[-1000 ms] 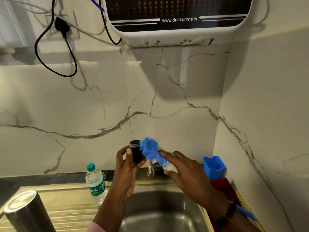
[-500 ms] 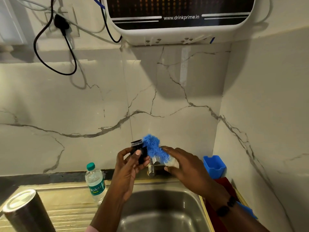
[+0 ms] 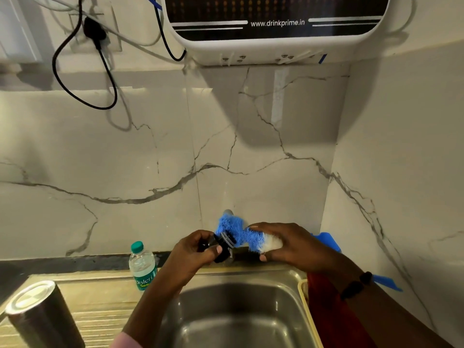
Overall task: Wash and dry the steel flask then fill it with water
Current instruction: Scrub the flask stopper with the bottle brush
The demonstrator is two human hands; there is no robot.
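Cap (image 3: 224, 248) now tilted, brush (image 3: 234, 231) lowered onto it. Our left hand (image 3: 194, 249) pinches cap; right hand (image 3: 288, 243) clasps brush. Small, wet, slippery: we hold its rim.

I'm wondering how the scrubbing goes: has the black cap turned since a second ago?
Yes. The cap has tipped from upright toward the brush, above the steady sink.

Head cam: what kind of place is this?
Most likely a home kitchen, at the sink corner: a stainless steel sink with a ribbed drainboard, marble-look wall tiles, and a wall-mounted water purifier plugged in above.
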